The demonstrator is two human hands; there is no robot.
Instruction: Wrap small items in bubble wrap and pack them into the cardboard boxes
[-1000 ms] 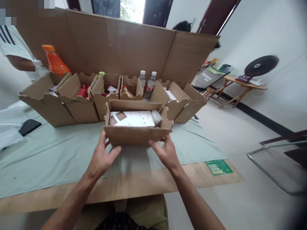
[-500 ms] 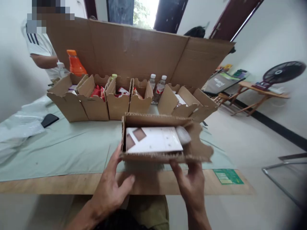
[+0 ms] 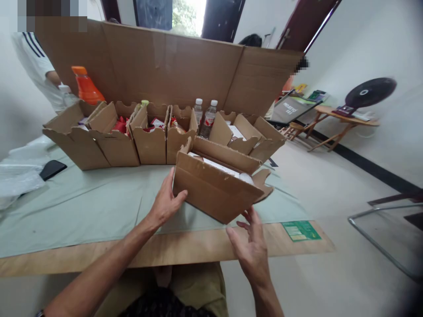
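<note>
A brown cardboard bin (image 3: pixel 216 189) is turned at an angle at the middle of the table, its top open. Inside it lies a white box (image 3: pixel 218 166), only its upper edge showing, with something pale and clear at its right end. My left hand (image 3: pixel 167 200) grips the bin's left end, thumb on the near face and fingers along the side. My right hand (image 3: pixel 253 248) is by the bin's lower right corner, thumb and fingers apart. Its fingertips are close to the cardboard; whether they touch, I cannot tell.
Behind stand several cardboard bins (image 3: pixel 150 145) with packets, two clear bottles (image 3: pixel 209 119), an orange bottle (image 3: pixel 87 88) and a tall cardboard panel (image 3: pixel 172 66). A phone (image 3: pixel 53 169) and plastic bags (image 3: pixel 23 174) lie left. A green card (image 3: pixel 300 231) marks the near right edge. A person stands back left.
The bin has moved away from me, swung round and tipped so its near face shows. My left hand stays on it; my right hand has loosened its hold. The view has shifted right.
</note>
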